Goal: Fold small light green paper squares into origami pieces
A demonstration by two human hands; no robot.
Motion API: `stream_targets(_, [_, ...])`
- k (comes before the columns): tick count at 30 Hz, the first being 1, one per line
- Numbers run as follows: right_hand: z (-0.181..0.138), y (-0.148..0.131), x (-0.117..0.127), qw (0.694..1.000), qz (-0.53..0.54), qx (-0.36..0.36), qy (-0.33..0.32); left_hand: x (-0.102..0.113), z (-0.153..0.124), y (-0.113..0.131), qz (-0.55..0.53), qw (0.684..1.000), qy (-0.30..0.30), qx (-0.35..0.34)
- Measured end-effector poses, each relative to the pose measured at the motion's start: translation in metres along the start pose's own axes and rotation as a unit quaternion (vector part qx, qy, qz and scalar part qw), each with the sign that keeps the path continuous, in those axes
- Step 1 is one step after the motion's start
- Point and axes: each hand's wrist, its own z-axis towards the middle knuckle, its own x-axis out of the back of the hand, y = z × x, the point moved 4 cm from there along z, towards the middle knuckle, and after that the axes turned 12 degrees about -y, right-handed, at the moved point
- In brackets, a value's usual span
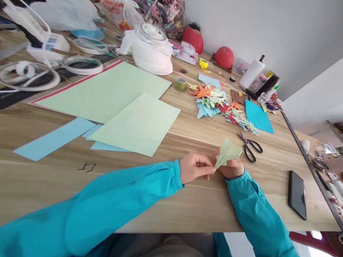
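Note:
Both my hands hold a small pale green folded paper above the front part of the wooden table. The thumb and fingers of my left hand pinch its narrow lower tip. My right hand supports it from behind on the right; the paper covers part of those fingers. Just right of the hands lie black-handled scissors. Beyond them is a heap of folded paper cranes in orange, green, blue and red. Pale green sheets lie to the left, with blue paper strips beside and under them.
A black phone lies near the right edge. A turquoise sheet is beside the cranes. A spool, a yellow tape measure and a white bundle stand farther back. Cables and a white device occupy the back left.

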Motion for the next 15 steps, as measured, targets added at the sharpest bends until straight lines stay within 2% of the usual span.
stream_targets(8, [0.0002,0.0059,-0.0068,0.998,0.029,-0.047,-0.042,-0.0035,0.0011,-0.0090,-0.014,1.000,0.008,0.011])
stream_targets(15, [-0.0006,0.0088,-0.0078,0.995,0.063,-0.051,-0.065,-0.0039,0.0010,-0.0094,-0.017,1.000,0.004,0.025])
